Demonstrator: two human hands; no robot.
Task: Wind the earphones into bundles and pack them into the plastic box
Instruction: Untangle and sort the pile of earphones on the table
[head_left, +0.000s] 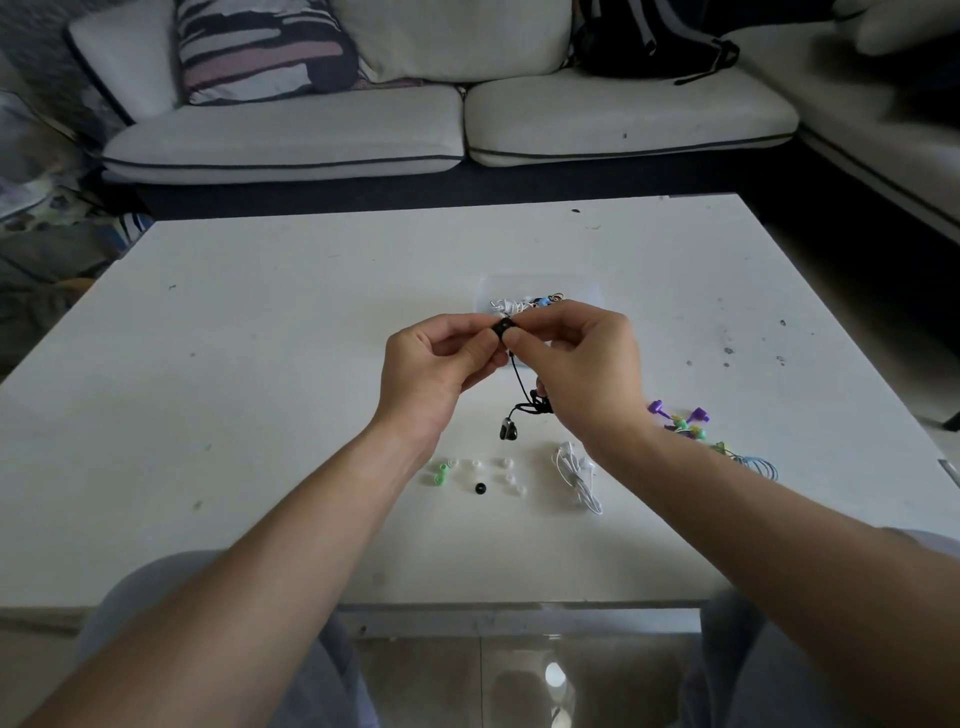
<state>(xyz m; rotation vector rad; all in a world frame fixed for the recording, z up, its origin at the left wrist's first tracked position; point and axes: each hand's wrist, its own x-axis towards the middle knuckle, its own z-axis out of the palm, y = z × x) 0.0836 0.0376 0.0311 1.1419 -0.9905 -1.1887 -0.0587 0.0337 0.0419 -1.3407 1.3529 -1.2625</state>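
Now my left hand (441, 358) and right hand (576, 364) both pinch the black earphones (503, 328) above the bench (260, 364), just before the plastic box (592, 288). I should wind small, even loops with a tight cord.

Table (234, 364) lies bare leftward; ear tips (476, 464) and white earphones (574, 475) crowd the near middle.

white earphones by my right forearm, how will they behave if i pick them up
The white earphones look floppy: the thin cord lies in loose loops on the table, so lifted by one pinch they would probably droop and uncoil. They seem very light for their spread. Their buds may swing, like the bud dangling on the black earphones.
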